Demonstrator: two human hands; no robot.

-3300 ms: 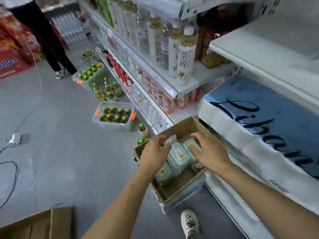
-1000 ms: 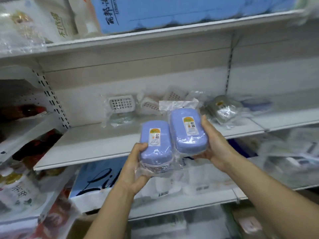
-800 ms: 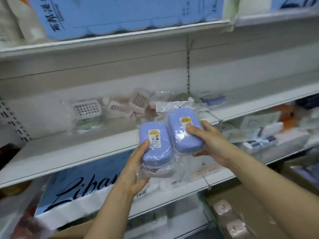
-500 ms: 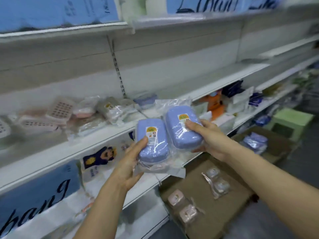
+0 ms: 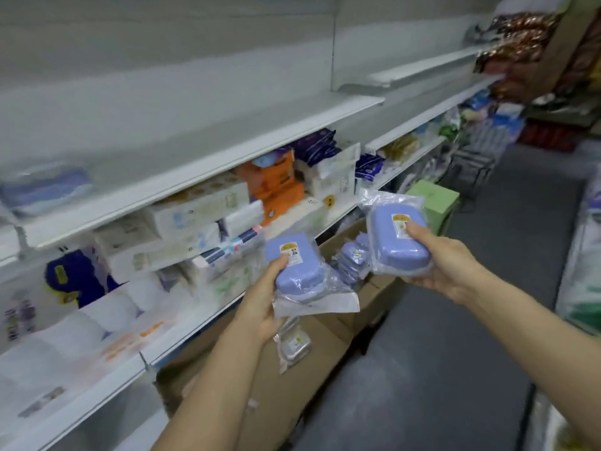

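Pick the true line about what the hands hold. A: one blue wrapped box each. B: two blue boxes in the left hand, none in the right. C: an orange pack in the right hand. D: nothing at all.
A: the left hand grips one blue wrapped box, and the right hand grips a second blue box.

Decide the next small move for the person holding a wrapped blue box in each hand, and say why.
Probably lower the right hand and its blue box toward the open carton below: similar blue packs lie there, while the left hand grips a second blue box.
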